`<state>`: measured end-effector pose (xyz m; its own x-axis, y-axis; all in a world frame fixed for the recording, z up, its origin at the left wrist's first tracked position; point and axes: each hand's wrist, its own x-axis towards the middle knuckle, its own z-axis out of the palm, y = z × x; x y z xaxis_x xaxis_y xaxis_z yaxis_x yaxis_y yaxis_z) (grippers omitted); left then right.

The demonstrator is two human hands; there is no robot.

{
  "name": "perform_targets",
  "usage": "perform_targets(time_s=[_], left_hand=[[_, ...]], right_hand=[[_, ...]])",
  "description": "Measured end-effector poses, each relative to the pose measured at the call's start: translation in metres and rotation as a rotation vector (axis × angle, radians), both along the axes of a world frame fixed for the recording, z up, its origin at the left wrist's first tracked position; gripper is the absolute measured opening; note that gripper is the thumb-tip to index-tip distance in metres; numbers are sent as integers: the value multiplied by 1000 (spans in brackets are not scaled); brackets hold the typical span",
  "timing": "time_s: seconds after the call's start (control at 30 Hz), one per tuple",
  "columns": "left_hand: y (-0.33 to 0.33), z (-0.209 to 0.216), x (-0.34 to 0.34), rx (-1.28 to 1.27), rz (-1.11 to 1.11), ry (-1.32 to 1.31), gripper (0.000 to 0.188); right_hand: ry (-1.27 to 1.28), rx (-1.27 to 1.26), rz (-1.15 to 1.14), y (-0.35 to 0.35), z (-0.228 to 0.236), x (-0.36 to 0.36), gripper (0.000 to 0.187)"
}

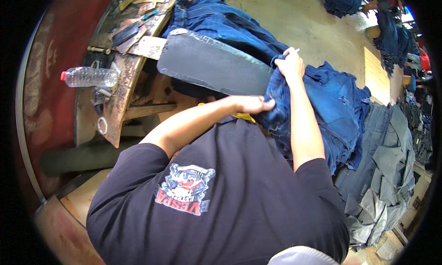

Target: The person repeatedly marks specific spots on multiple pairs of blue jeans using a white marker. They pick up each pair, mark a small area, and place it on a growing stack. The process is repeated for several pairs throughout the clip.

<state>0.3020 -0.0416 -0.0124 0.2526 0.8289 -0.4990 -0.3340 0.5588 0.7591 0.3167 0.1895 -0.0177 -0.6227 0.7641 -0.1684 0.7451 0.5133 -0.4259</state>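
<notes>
My left hand is closed on the near edge of a pair of blue jeans, its thumb over the denim. Beyond it, my right hand grips the far edge of the same jeans. A short, thin white stick pokes out between the right-hand fingers; its kind is unclear. The gathered denim sits at the right end of a long black padded board, which juts out from the workbench. I cannot tell whether the denim goes around the board's end or only touches it.
Dark blue jeans lie behind the board. More jeans are piled to the right, beside grey trousers. On the worn wooden workbench at left are a plastic bottle, a phone and a tape roll.
</notes>
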Motion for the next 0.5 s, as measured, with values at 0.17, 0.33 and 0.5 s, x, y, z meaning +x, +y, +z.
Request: perform_targets(time_s=[0.17,0.33,0.5], left_hand=[[-102,59,-150,-249,127,677,70],[-187,38,-216,-316,183,201,47],[-134,7,-183,142,262,490,44]], right_hand=[[343,-110,292,-74,58,-109,71],[657,-483,523,-116,75,-157,71],[484,-59,214,-65,28,-51,45]])
